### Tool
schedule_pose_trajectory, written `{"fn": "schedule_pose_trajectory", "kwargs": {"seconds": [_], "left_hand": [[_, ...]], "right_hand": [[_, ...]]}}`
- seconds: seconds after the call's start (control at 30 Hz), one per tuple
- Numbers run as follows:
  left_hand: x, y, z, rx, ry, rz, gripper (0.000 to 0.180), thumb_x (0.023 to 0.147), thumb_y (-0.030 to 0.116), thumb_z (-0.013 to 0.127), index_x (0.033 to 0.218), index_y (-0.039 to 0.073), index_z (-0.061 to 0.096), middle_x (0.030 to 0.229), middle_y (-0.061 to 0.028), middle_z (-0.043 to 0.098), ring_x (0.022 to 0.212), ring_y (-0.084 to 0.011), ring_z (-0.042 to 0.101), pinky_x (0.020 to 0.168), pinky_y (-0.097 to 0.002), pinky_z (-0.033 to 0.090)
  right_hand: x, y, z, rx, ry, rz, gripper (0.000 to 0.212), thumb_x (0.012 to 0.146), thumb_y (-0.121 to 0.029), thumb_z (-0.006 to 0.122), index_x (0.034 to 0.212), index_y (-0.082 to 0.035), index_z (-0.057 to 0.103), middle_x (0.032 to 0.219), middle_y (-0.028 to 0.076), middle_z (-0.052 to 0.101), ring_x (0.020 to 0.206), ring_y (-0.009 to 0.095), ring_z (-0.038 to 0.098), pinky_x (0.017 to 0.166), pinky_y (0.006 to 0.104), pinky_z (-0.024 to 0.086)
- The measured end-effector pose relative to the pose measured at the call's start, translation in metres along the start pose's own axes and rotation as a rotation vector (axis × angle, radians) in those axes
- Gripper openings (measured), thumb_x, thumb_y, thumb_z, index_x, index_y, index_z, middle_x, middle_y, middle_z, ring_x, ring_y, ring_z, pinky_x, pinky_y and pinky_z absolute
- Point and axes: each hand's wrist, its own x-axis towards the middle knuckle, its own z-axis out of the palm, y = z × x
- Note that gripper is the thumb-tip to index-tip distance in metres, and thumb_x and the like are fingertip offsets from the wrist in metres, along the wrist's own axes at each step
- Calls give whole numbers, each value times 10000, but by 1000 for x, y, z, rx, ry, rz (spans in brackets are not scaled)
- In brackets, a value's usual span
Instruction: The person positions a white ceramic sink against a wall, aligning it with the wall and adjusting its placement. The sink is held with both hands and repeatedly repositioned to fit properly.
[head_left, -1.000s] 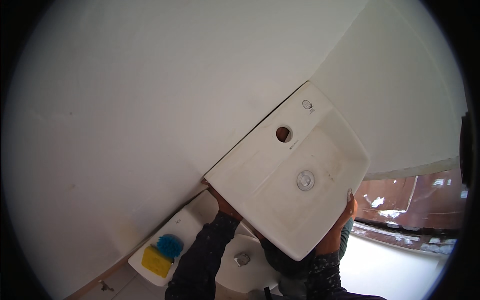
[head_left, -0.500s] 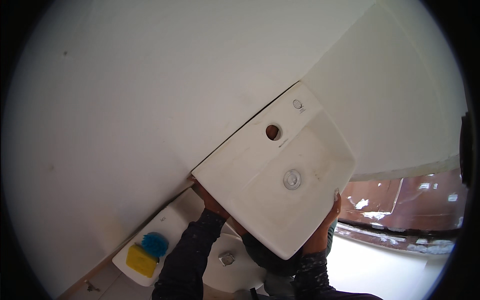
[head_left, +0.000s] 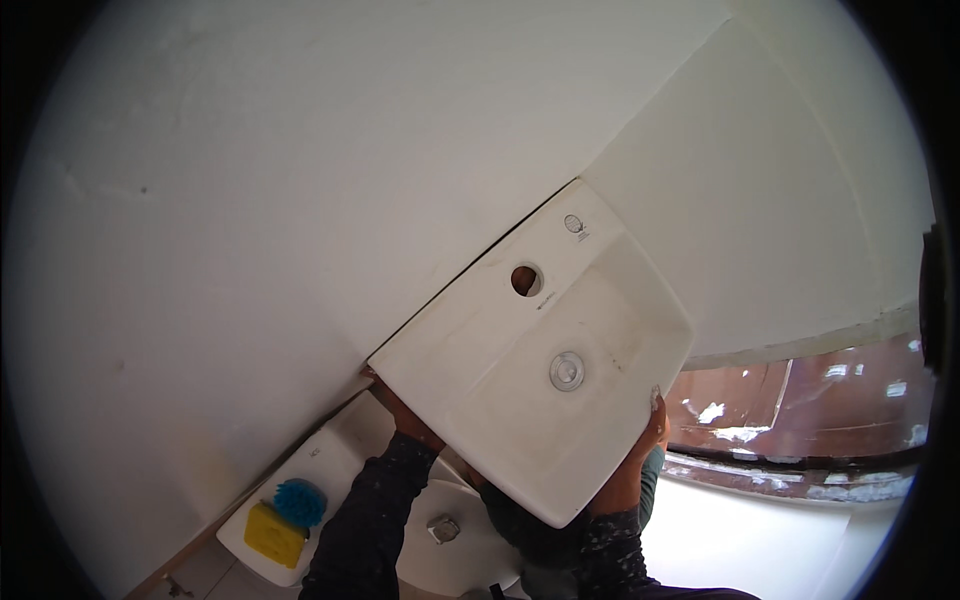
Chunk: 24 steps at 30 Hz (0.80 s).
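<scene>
Between my two hands is a white rectangular washbasin [head_left: 515,400], its straight back edge along the wall. It has a round tap hole and a metal drain [head_left: 567,371]. My left hand [head_left: 407,418] grips the basin's left side near the wall, with most fingers hidden underneath. On the opposite side, my right hand [head_left: 645,450] is closed round the rim. Its thumb lies up against the basin's outer edge, and the other fingers are out of sight below. Skin shows through the tap hole, so something of a hand or arm is behind it.
Below left stands a white toilet with its cistern [head_left: 345,440]. On the cistern lie a yellow sponge [head_left: 274,536] and a blue scrubber [head_left: 299,502]. A small metal piece [head_left: 443,528] rests on the toilet lid. A side wall [head_left: 760,210] meets the basin's right; reddish-brown paint-spattered surface [head_left: 740,405] lies beyond.
The whole view has turned a little, so the basin and toilet appear slightly lower and further left. Both hands keep the same grip on the washbasin.
</scene>
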Motion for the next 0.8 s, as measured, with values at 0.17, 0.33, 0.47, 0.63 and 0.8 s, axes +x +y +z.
{"fn": "schedule_pose_trajectory", "kwargs": {"seconds": [0.17, 0.33, 0.47, 0.63, 0.8], "left_hand": [[1, -1, -4, 2, 0, 16, 941, 817, 837, 203, 1478, 169, 252, 1493, -65, 316, 1337, -276, 348, 1082, -450, 328], [3, -2, -13, -82, 2, 42, 831, 898, 730, 224, 1467, 125, 252, 1469, -113, 363, 1321, -303, 394, 1053, -484, 383], [1, -1, -13, -99, -34, 34, 797, 920, 697, 217, 1467, 119, 243, 1465, -114, 367, 1319, -297, 398, 1053, -475, 387], [-2, -2, -4, -44, -207, 64, 778, 917, 670, 237, 1461, 113, 260, 1466, -109, 355, 1317, -286, 392, 1051, -456, 385], [-4, -2, 3, -75, -291, 109, 638, 991, 511, 289, 1438, 55, 271, 1422, -135, 414, 1268, -278, 464, 1004, -437, 453]], "right_hand": [[-3, 0, 2, 41, -33, 14, 540, 960, -387, 355, 1263, 46, 463, 1154, 199, 581, 996, 297, 617, 835, 375, 543], [-3, 1, 5, -33, 22, -43, 518, 965, -369, 351, 1251, 45, 476, 1142, 200, 587, 996, 288, 617, 825, 368, 546], [-2, 3, 1, 53, 30, 8, 475, 962, -323, 367, 1228, 51, 490, 1119, 194, 600, 987, 279, 619, 814, 367, 546], [2, 7, -6, -29, 130, -22, 456, 951, -307, 388, 1206, 55, 498, 1105, 182, 605, 961, 269, 624, 799, 362, 545], [3, 6, -9, 48, 70, -17, 475, 939, -332, 412, 1208, 51, 493, 1089, 172, 603, 948, 270, 622, 806, 361, 536]]}}
